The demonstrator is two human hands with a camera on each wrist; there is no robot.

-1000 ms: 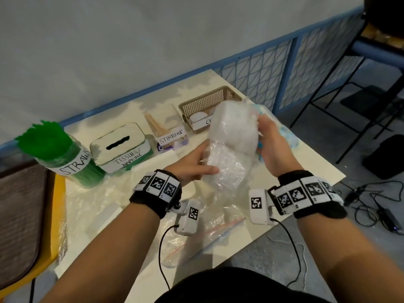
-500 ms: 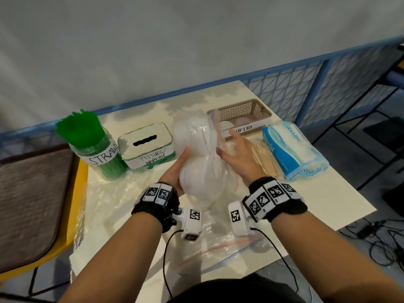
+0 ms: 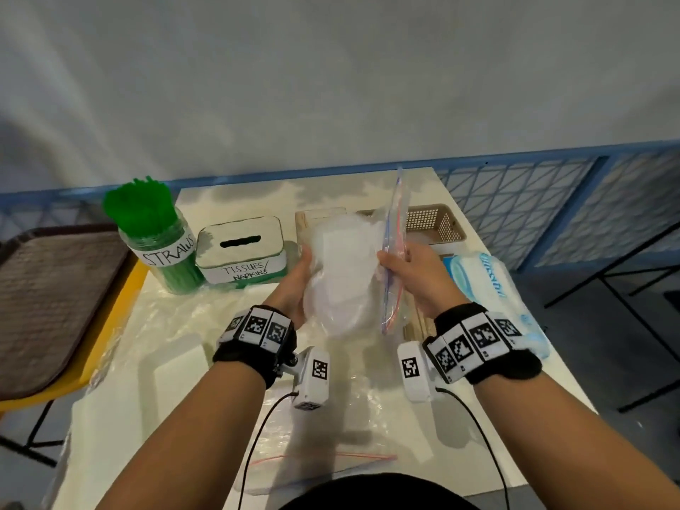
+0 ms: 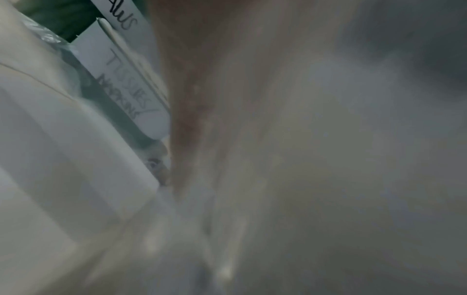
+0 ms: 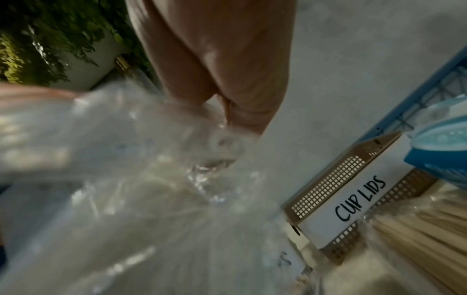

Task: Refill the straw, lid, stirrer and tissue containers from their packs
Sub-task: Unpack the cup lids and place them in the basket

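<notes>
2 hands hold lid pack [image 3: 342, 285] above table [image 3: 522, 428] | left hand [image 3: 294, 285] cups its left side | right hand [image 3: 415, 274] pinches zip edge | lid basket [image 3: 438, 226] just behind

On the bench [image 3: 496, 428] stand one jar of green straws [image 3: 156, 233], one tissue box [image 3: 241, 250], one basket for cup lids [image 3: 434, 224], one blue tissue pack [image 3: 493, 288], one bag of lids [image 3: 342, 274], and beside it one brown tray [image 3: 48, 300].
</notes>
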